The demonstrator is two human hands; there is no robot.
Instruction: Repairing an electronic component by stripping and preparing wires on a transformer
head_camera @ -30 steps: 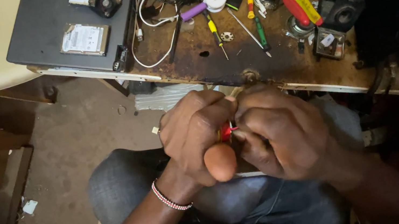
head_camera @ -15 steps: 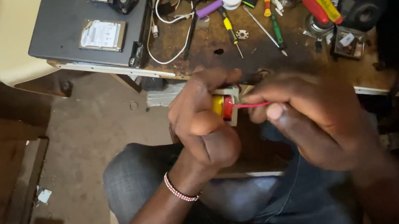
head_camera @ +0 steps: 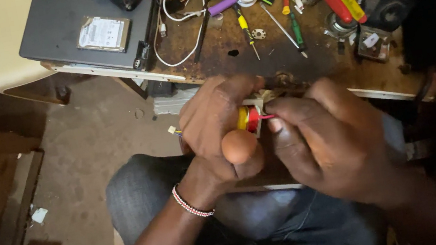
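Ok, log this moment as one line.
left hand: grips small yellow-and-red part | right hand: pinches red wire at part | workbench: screwdrivers, cables

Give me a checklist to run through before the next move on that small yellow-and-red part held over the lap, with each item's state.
1. Left hand has a firm grip on the small yellow-and-red wound component: ok.
2. Right hand fingertips pinch the thin red wire at the component: ok.
3. Component held clear of the cluttered brown wooden workbench: ok.
4. Wire's joint to the component visible: cannot tell, fingers cover it.
5. Small green-handled screwdriver lies on the bench, unheld: ok.
6. White connector dangling beside the left hand is free: cannot tell.
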